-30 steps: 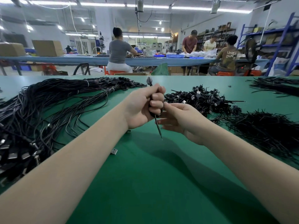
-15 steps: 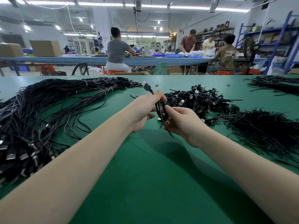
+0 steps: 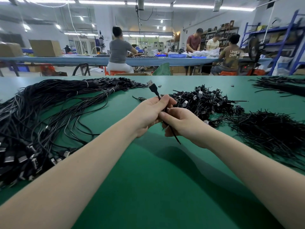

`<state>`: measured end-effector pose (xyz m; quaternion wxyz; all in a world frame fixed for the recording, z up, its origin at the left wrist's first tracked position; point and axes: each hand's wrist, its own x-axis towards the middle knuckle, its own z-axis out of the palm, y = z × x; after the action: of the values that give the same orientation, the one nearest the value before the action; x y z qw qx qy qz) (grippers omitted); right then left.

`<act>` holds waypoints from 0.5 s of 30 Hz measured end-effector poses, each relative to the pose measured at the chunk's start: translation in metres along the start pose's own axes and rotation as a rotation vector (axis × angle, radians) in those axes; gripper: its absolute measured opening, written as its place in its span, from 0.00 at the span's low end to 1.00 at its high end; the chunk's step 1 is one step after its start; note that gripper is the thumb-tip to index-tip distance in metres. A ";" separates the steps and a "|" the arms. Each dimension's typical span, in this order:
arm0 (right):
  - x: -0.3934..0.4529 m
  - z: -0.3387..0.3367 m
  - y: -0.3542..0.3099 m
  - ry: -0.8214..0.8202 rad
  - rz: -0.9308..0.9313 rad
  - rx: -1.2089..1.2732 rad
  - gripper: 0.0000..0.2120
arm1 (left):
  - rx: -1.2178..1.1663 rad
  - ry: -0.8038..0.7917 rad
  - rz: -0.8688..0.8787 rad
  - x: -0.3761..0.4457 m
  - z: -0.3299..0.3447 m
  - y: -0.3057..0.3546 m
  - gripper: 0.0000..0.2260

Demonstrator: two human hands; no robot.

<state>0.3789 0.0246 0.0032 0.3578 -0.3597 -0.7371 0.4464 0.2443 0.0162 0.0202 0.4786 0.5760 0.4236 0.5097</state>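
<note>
Item: USB cable (image 3: 152, 87), folded, held above the bench (image 3: 148, 187), just nearer the person than the heap of bundled cables (image 3: 204, 103); long axis from the plug, up toward the heap's left end, down toward the person; left hand (image 3: 151, 113) curled round its upper part; right hand (image 3: 184, 124) touching below, pinching black tie (image 3: 175, 137); right hand likely better placed to pull the tail.

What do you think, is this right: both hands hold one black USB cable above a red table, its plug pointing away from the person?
No: the head view shows the table is green, not red. Otherwise yes: left hand and right hand hold one black USB cable above it, plug pointing away.
</note>
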 end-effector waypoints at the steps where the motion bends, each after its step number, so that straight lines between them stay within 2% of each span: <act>1: 0.001 0.003 -0.001 0.021 -0.031 -0.078 0.11 | 0.033 0.019 0.029 0.000 0.001 -0.002 0.14; 7: 0.003 0.017 0.010 0.193 -0.171 -0.593 0.13 | 0.107 0.204 0.125 -0.003 0.015 -0.013 0.13; 11: 0.005 0.012 0.023 0.262 -0.019 -0.619 0.15 | 0.209 0.150 0.055 -0.006 0.024 -0.020 0.13; 13: 0.006 0.005 0.026 0.284 0.044 -0.629 0.16 | 0.320 0.249 0.104 -0.008 0.024 -0.027 0.14; 15: 0.006 -0.005 0.025 0.311 0.076 -0.611 0.16 | 0.495 0.393 0.260 -0.012 0.021 -0.033 0.11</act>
<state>0.3857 0.0399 -0.0166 0.3248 -0.5413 -0.7594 0.1578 0.2637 0.0084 -0.0144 0.1643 0.6147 0.5416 0.5493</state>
